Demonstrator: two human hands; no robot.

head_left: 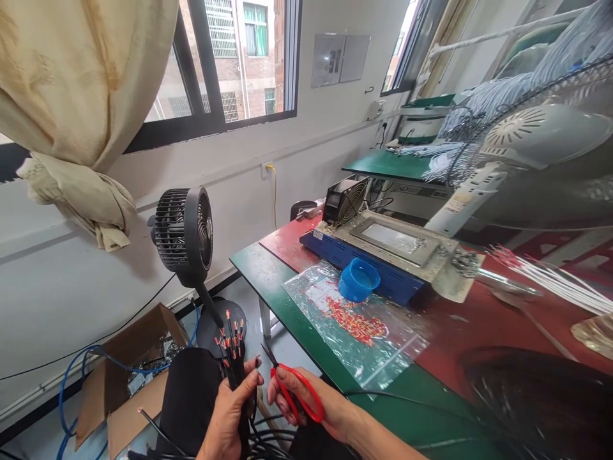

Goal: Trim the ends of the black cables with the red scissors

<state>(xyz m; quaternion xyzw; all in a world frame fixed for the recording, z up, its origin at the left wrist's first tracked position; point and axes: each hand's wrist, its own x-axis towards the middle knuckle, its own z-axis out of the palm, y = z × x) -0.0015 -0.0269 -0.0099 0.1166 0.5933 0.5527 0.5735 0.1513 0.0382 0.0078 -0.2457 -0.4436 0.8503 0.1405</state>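
Note:
My left hand (230, 412) is closed around a bundle of black wires (232, 348) whose ends carry small red and white tips, held upright at the lower middle. My right hand (306, 399) grips red-handled scissors (292, 383); their dark blades point up and left, close to the bundle. Loose black cable (268, 441) coils below both hands. On the green table (268, 281) to the right lies a clear plastic bag (354, 326) with small red pieces, and a blue round cup (358, 279) stands at its far edge.
A blue and grey machine (387, 249) sits on the table behind the cup. A black floor fan (186, 233) stands to the left, with an open cardboard box (129, 377) and blue cable on the floor. White wires (555, 278) lie at the right.

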